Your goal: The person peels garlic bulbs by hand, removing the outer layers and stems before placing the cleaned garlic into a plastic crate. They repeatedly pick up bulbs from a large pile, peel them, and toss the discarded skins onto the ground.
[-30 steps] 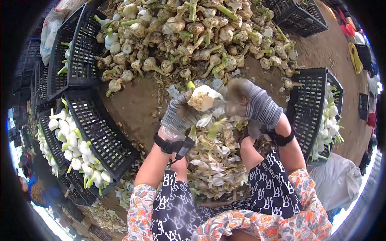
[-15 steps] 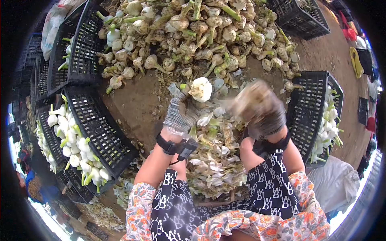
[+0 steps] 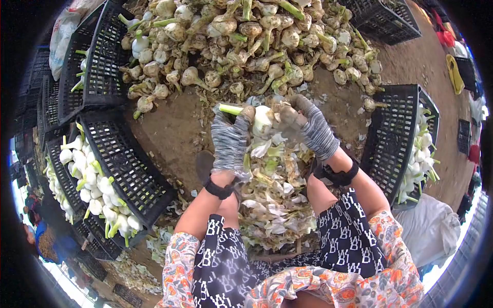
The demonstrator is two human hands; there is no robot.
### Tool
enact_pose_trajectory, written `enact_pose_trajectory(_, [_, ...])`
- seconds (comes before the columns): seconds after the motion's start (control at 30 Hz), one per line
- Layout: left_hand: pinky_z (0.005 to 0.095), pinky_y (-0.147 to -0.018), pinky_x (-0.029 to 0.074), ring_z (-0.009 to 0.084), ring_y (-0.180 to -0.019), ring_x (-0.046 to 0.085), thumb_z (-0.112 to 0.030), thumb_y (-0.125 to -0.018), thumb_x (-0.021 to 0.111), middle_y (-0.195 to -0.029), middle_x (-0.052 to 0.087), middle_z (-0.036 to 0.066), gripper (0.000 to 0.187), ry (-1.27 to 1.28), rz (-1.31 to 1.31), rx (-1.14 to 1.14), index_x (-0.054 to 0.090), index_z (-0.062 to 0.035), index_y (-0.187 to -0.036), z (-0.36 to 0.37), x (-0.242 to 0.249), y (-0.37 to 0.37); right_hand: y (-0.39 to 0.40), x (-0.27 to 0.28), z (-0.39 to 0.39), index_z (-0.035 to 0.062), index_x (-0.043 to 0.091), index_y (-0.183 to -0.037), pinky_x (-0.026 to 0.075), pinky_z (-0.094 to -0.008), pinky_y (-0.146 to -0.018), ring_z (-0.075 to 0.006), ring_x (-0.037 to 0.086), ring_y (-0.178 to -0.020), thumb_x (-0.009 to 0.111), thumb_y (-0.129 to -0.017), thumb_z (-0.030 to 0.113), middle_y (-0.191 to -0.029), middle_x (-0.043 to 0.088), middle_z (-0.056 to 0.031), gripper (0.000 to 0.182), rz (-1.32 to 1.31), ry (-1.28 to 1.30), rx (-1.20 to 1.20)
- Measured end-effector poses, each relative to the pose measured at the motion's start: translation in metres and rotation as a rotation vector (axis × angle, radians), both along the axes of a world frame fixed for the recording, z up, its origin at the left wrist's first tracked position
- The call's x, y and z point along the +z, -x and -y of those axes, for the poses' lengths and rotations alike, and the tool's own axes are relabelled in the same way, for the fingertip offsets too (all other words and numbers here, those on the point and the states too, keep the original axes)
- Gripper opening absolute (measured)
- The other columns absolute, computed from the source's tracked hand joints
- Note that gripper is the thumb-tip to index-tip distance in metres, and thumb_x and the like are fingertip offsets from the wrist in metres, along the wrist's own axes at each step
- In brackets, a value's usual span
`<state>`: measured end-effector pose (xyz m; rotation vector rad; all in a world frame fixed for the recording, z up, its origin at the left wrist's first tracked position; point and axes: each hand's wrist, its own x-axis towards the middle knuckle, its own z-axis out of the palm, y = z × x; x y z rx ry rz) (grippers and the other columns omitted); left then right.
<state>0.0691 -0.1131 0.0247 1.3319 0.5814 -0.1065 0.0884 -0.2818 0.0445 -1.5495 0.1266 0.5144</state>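
My left hand (image 3: pixel 229 137), in a grey striped knit glove, is closed around a garlic bulb (image 3: pixel 262 121). The bulb's white side faces up, and its cut green stem (image 3: pixel 230 109) pokes out to the left past the thumb. At the bulb's right side, my right hand (image 3: pixel 314 127), gloved the same way, has its fingers bent and pinched on brownish outer skin (image 3: pixel 279 110). Those fingertips are slightly blurred. Beneath both hands, between the knees, lies a heap of peeled garlic skins (image 3: pixel 275 205).
A large pile of unpeeled garlic (image 3: pixel 257 38) spreads ahead. Black crates of white garlic stand on the left (image 3: pixel 128 164) and right (image 3: pixel 393 138). Another black crate (image 3: pixel 382 20) sits at the far right, and a white sack (image 3: pixel 429 226) lies by the right knee.
My right hand, blurred and farther right half a second ago, has come in against the bulb. The left hand has turned, and the bulb is slightly lower and farther right.
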Motion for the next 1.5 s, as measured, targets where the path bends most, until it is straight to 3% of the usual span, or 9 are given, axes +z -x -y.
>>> enact_pose_trajectory(0.13, [0.0210, -0.055, 0.043, 0.0061, -0.061, 0.051, -0.016, -0.077, 0.069, -0.071, 0.057, 0.001, 0.020, -0.052, 0.150, -0.055, 0.056, -0.0027, -0.083, -0.001, -0.005, 0.000, -0.003, -0.014, -0.001, -0.0020, 0.053, -0.095, 0.045, -0.0279, -0.066, -0.0139, 0.052, -0.072, 0.064, -0.079, 0.024, -0.080, 0.057, -0.0064, 0.032, -0.095, -0.105, 0.000])
enact_pose_trajectory(0.27, [0.0214, -0.057, 0.044, 0.0068, -0.064, 0.053, -0.011, -0.076, 0.069, -0.075, 0.058, 0.001, 0.019, -0.055, 0.169, -0.121, 0.054, -0.0042, -0.086, 0.001, -0.002, 0.003, -0.001, -0.002, -0.005, 0.0020, 0.055, -0.093, 0.047, -0.0296, -0.063, -0.0191, 0.058, -0.067, 0.065, -0.073, 0.013, -0.077, 0.060, -0.0114, 0.024, 0.482, 0.376, 0.140])
enact_pose_trajectory(0.63, [0.0195, -0.049, 0.039, 0.0044, -0.056, 0.048, -0.016, -0.077, 0.068, -0.069, 0.055, -0.002, 0.017, 0.190, 0.057, 0.051, 0.054, -0.0075, -0.081, -0.006, -0.003, 0.004, 0.006, -0.041, 0.037, 0.0069, 0.060, -0.095, 0.047, -0.0377, -0.074, -0.0336, 0.058, -0.083, 0.054, -0.081, 0.022, -0.087, 0.061, -0.0158, 0.021, 0.428, 0.703, 0.597])
enact_pose_trajectory(0.77, [0.0194, -0.045, 0.037, 0.0040, -0.052, 0.046, -0.014, -0.076, 0.068, -0.066, 0.054, -0.003, 0.016, 0.116, 0.006, 0.073, 0.054, -0.0069, -0.076, -0.006, -0.004, 0.002, 0.005, -0.016, 0.006, -0.0008, 0.054, -0.100, 0.049, -0.0346, -0.066, -0.0236, 0.061, -0.074, 0.055, -0.085, 0.022, -0.089, 0.061, -0.0163, 0.027, 0.352, 0.400, 0.179])
enact_pose_trajectory(0.8, [0.0196, -0.045, 0.037, 0.0041, -0.052, 0.047, -0.014, -0.076, 0.068, -0.065, 0.054, -0.003, 0.016, 0.081, -0.008, 0.052, 0.054, -0.0066, -0.075, -0.007, -0.002, 0.001, 0.008, -0.009, 0.002, -0.0021, 0.049, -0.099, 0.049, -0.0289, -0.052, -0.0153, 0.058, -0.066, 0.060, -0.083, 0.026, -0.081, 0.058, -0.0125, 0.034, -0.057, -0.042, 0.109])
enact_pose_trajectory(0.9, [0.0202, -0.044, 0.038, 0.0046, -0.051, 0.047, -0.016, -0.076, 0.069, -0.063, 0.054, -0.002, 0.017, 0.019, -0.003, 0.027, 0.055, -0.0059, -0.073, -0.002, 0.006, 0.001, 0.007, -0.001, -0.022, -0.0010, 0.046, -0.099, 0.047, -0.0248, -0.044, -0.0131, 0.056, -0.061, 0.065, -0.078, 0.029, -0.076, 0.052, -0.0072, 0.041, -0.152, 0.122, 0.058])
enact_pose_trajectory(1.17, [0.0219, -0.044, 0.039, 0.0065, -0.050, 0.048, -0.018, -0.075, 0.070, -0.062, 0.056, 0.000, 0.019, -0.006, -0.054, 0.020, 0.057, -0.0044, -0.072, -0.009, 0.003, 0.003, 0.001, 0.000, -0.004, -0.0010, 0.048, -0.098, 0.053, -0.0279, -0.061, -0.0150, 0.058, -0.077, 0.061, -0.082, 0.020, -0.083, 0.056, -0.0067, 0.030, -0.385, -0.370, 0.034])
enact_pose_trajectory(1.37, [0.0226, -0.051, 0.041, 0.0062, -0.060, 0.050, -0.018, -0.075, 0.070, -0.068, 0.058, 0.001, 0.018, -0.164, 0.122, -0.041, 0.057, -0.0045, -0.074, -0.019, -0.011, 0.008, 0.007, -0.028, -0.019, 0.0009, 0.054, -0.095, 0.045, -0.0366, -0.073, -0.0253, 0.060, -0.085, 0.061, -0.078, 0.021, -0.084, 0.059, -0.0153, 0.027, 0.186, 0.289, 0.252])
enact_pose_trajectory(1.5, [0.0174, -0.034, 0.033, 0.0057, -0.054, 0.052, -0.025, -0.078, 0.065, -0.074, 0.059, 0.002, 0.020, 0.345, -0.242, 0.272, 0.060, -0.0083, -0.087, -0.057, 0.016, -0.009, -0.001, -0.080, 0.006, 0.0043, 0.055, -0.105, 0.046, -0.0384, -0.076, -0.0340, 0.057, -0.090, 0.059, -0.076, 0.023, -0.095, 0.060, -0.0200, 0.035, 0.438, 0.679, 0.405])
